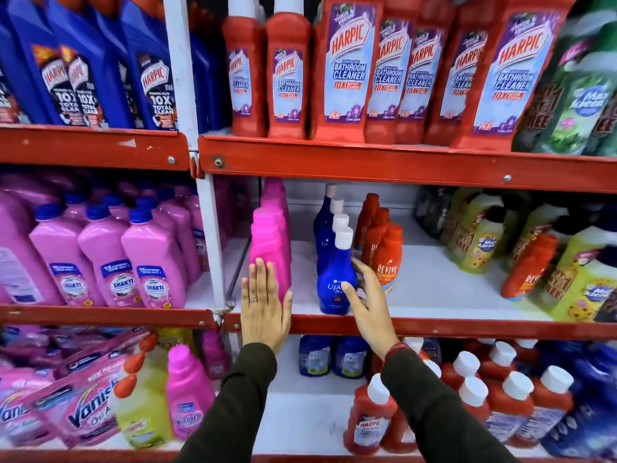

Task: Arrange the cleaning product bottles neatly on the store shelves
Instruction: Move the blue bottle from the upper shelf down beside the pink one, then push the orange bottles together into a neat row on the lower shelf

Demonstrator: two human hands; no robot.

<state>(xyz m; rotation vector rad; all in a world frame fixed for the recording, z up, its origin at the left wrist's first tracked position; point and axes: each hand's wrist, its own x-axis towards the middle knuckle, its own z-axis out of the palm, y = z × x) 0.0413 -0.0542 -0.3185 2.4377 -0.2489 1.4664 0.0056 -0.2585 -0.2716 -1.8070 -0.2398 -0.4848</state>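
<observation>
On the middle shelf [417, 325] a row of bright pink bottles [267, 242] runs front to back. My left hand [263, 305] lies flat and open against the front pink bottle, fingers straight up. To its right stands a row of blue Ujala bottles [334, 272] with white caps. My right hand [367, 302] wraps around the front blue bottle, thumb on its label and fingers behind its right side. A row of orange Revive bottles [384, 255] stands just right of that hand.
Red Harpic bathroom cleaner bottles [347, 68] fill the shelf above, blue Harpic bottles [83, 68] at upper left. Pink Shakti bottles [110, 262] stand at left, yellow-green Max Kleen bottles [484, 242] at right. Below are Vanish packs [76, 406] and small red Harpic bottles [484, 396].
</observation>
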